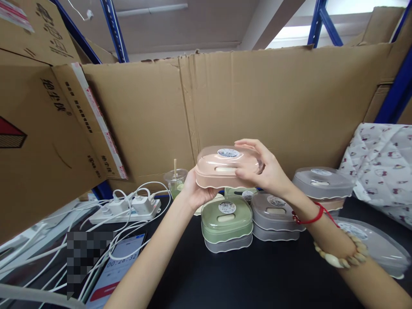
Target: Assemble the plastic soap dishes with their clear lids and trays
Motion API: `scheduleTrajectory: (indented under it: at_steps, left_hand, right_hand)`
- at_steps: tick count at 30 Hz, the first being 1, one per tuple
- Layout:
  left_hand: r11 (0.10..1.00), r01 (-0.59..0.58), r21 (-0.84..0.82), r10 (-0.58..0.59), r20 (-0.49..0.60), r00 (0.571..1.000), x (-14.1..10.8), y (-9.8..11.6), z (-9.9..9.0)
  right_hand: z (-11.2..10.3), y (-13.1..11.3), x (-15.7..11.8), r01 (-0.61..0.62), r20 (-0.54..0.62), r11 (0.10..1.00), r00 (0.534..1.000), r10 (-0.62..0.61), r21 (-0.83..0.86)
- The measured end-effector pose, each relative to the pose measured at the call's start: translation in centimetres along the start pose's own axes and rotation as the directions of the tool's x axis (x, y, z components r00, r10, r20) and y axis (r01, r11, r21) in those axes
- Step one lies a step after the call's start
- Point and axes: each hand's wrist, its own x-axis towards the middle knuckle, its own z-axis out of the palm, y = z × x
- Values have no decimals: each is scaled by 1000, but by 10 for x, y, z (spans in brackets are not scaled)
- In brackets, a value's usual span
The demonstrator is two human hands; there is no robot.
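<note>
Both hands hold up a pink oval plastic box [210,180] with a see-through lid, a round sticker and a pale tab. My left hand [198,193] cups its left end and underside, the fingertips showing below. At the right end my right hand [265,165] grips the lid, thumb on the front and fingers over the top. Just below stands a green lidded box [227,225] on a grey one [228,243]. Beside that pair is a stack of grey boxes [275,212], and another green box [240,193] shows partly behind.
More boxes [323,184] are stacked at right, near a large grey lidded box [383,244] and a patterned white bag [380,167]. At left are a power strip [128,212], tangled cables, a phone [119,266] and a plastic cup [176,184]. Cardboard walls [273,98] enclose the black table [257,279].
</note>
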Motion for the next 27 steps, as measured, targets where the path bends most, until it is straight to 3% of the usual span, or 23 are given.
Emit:
scheduleTrajectory:
  at_steps: [5, 13, 19, 27]
  left_hand:
    - [997, -67, 42, 72, -126, 989, 2, -3, 7]
    - [998, -54, 44, 59, -132, 990, 5, -6, 6]
    - [995, -99, 1, 96, -234, 968, 8, -7, 2]
    - [984, -104, 144, 121, -116, 986, 3, -4, 1]
  right_hand:
    - [-2, 7, 1, -19, 66, 1000, 998, 19, -5]
    - [-6, 13, 4, -96, 193, 993, 978, 81, 71]
    - [-4, 15, 2, -51, 159, 998, 986, 44, 43]
    - [-9, 16, 1, 107, 170, 994, 980, -100, -29]
